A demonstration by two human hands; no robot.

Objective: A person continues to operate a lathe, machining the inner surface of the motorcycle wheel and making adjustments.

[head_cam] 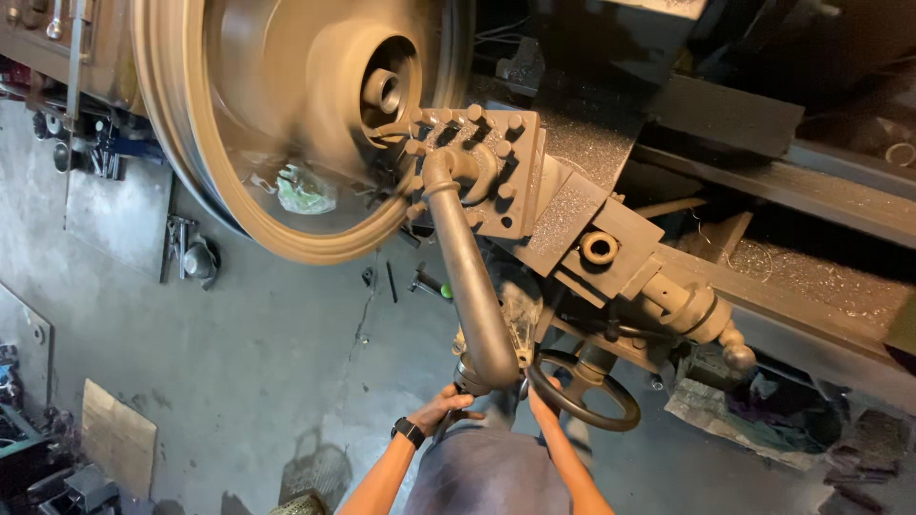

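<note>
Disc (pixel 286 124) spins blurred at 11 o'clock, tool post (pixel 482 172) against its hub; cutting underway, finish unclear. Our left hand (pixel 447 408) wraps the lever (pixel 472 286) end; right hand (pixel 544 399) closes on handwheel (pixel 584 389) at 6 o'clock.

Head view, steeply downward, close over lathe (pixel 534 191)

Stained concrete floor (pixel 286 362) w/ cardboard sheet (pixel 117 434) at left, small tools (pixel 425 282) under the lathe, crumpled rags (pixel 763 410) at right.
</note>
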